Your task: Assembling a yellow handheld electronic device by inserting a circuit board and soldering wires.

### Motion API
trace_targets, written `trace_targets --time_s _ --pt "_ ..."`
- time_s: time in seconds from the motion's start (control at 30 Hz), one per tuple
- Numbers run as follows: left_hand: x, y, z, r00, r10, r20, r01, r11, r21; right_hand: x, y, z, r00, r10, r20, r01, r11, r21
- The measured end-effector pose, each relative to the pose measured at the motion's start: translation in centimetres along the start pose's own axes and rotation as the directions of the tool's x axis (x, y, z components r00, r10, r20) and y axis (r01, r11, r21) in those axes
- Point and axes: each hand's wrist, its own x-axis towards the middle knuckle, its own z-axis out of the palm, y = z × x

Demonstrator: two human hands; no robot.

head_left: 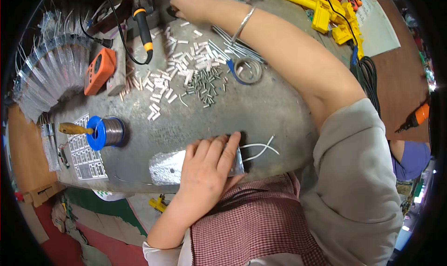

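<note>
The left hand [205, 166] lies across a flat silver packet [167, 168] at the near edge of the desk [265, 112], its grip closed over it, fingers at the far edge and thumb at the near one. Two crossing white wires [260, 147] stick out on the packet's right. The right hand [193, 4] reaches to the desk's far side, near the soldering iron [143, 28]; whether its grip holds anything, I cannot tell.

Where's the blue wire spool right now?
Head view, left side: the blue wire spool is on the grey table by the printed sheet, left of the left hand, with a wooden handle at its hub.
</note>
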Motion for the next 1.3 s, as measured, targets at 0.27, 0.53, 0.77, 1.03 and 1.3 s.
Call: trace_targets --time_s 0.27,0.53,0.77,1.03,1.3 --pt "-1.2 -0.6 -2.4 0.989 -0.148 -0.012 0.146 0.984 -0.104 -15.2 -4.5 -16.9 0.981 0.032 0.194 -0.149 0.761 0.631" --pt "-0.4 1.2 -2.5 0.991 -0.107 -0.086 0.121 0.976 0.18 -22.7 -9.1 -22.6 0.916 0.093 0.39 -0.346 0.674 0.653" --pt "-0.7 1.2 -0.2 0.994 0.032 -0.103 -0.002 0.961 0.278 -20.6 -11.7 -22.1 0.715 0.23 0.66 -0.666 0.511 0.543" --pt "0.3 0.8 0.3 0.986 -0.016 -0.165 0.009 0.999 -0.045 -22.8 -11.3 -20.9 0.67 0.051 0.741 -0.703 0.367 0.609" --pt "0.4 0.3 1.4 0.994 0.072 -0.083 -0.078 0.995 -0.068 -25.6 -14.5 -20.8 0.943 0.069 0.324 -0.235 0.83 0.505"
